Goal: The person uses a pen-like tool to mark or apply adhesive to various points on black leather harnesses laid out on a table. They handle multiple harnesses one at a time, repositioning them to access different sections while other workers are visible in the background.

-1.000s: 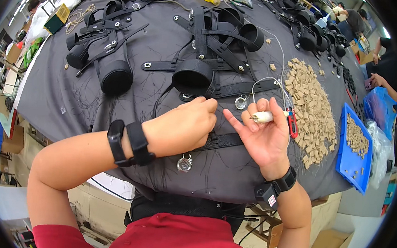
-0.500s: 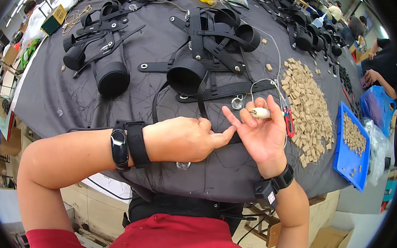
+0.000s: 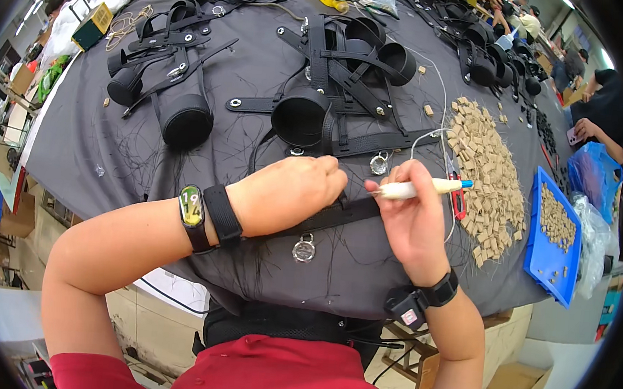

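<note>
My left hand [image 3: 290,193] is closed at the black strap [image 3: 359,211], which crosses in front of me; its fingertips are mostly hidden behind the knuckles. Between the fingers of my right hand [image 3: 416,231] lies a cream pen-shaped tool [image 3: 427,189] with a blue end. Its narrow end points left, just above the strap, and I cannot tell whether it touches. A round metal buckle [image 3: 304,249] hangs below the strap, and another metal ring [image 3: 378,164] lies beyond it. Black strapwork with round padded cups [image 3: 299,118] spreads out past my hands.
Small tan blocks [image 3: 486,170] form a heap to the right, beside a red cutter [image 3: 458,203]. Farther right, a blue tray [image 3: 530,264] holds more of them. Another black harness [image 3: 186,121] lies left. Loose black threads litter the cloth. A person [image 3: 599,106] stands at the far right.
My right hand has turned, swinging the tool from pointing toward me to lying sideways with its narrow end leftward. My left hand has rolled over and closed its extended finger, baring the strap and hanging buckle.
</note>
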A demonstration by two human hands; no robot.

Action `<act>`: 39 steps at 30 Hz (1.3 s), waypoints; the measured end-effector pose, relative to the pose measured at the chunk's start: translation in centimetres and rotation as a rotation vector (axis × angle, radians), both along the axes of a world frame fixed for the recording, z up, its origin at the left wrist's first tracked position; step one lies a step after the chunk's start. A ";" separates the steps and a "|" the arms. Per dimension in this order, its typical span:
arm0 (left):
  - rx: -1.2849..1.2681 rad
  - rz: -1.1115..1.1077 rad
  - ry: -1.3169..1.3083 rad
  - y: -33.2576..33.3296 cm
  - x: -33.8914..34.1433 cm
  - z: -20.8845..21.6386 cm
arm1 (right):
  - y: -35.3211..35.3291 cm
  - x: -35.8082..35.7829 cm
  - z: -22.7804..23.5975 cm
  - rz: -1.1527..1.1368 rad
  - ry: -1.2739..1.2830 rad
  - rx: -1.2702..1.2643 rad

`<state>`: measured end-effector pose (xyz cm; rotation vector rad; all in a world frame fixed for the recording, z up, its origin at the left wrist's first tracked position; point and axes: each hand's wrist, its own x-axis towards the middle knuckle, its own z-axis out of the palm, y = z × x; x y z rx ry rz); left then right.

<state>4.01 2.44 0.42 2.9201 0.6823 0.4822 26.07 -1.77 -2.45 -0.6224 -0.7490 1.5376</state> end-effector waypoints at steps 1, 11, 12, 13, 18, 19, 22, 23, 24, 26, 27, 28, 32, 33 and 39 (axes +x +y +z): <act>-0.055 0.031 -0.062 0.1 0.0 -0.1 | -0.4 -0.6 0.3 -0.068 -0.133 0.008; 0.173 0.084 0.163 -0.8 0.5 0.0 | -0.8 -1.0 -0.3 -0.163 -0.455 0.173; 0.239 0.087 0.210 -0.9 0.7 0.2 | -0.8 -1.1 -0.2 -0.171 -0.470 0.171; 0.281 0.070 0.219 -0.9 1.0 0.4 | -0.8 -1.1 -0.1 -0.180 -0.483 0.166; 0.529 -0.140 0.241 -0.1 1.4 2.4 | -0.4 -1.6 0.1 -0.210 -0.507 0.177; 0.487 -0.159 0.247 0.1 1.5 2.8 | -0.4 -1.5 0.1 -0.211 -0.498 0.163; 0.197 -0.141 0.107 2.4 0.9 1.6 | -0.4 -1.1 0.0 -0.201 -0.474 0.131; 0.059 -0.163 0.079 3.3 0.7 1.5 | -0.5 -1.0 -0.1 -0.197 -0.467 0.122; 0.017 -0.160 0.065 3.6 0.7 1.2 | -0.5 -1.0 -0.1 -0.198 -0.487 0.123; -0.068 -0.149 0.035 3.8 0.9 1.2 | -0.4 -1.0 0.0 -0.195 -0.527 0.125; -0.110 -0.102 0.100 3.9 1.2 1.2 | -0.4 -1.1 0.0 -0.200 -0.552 0.134; -0.201 -0.078 0.099 3.8 1.5 1.4 | -0.3 -1.1 0.0 -0.206 -0.576 0.139; -0.438 0.035 0.048 4.0 1.6 1.1 | -0.2 -1.1 0.0 -0.226 -0.618 0.130; -0.464 0.069 0.024 4.1 1.4 0.9 | -0.2 -1.2 0.1 -0.219 -0.626 0.136; -0.436 0.078 -0.068 3.8 0.9 -0.2 | -0.3 -1.1 -0.1 -0.199 -0.680 0.153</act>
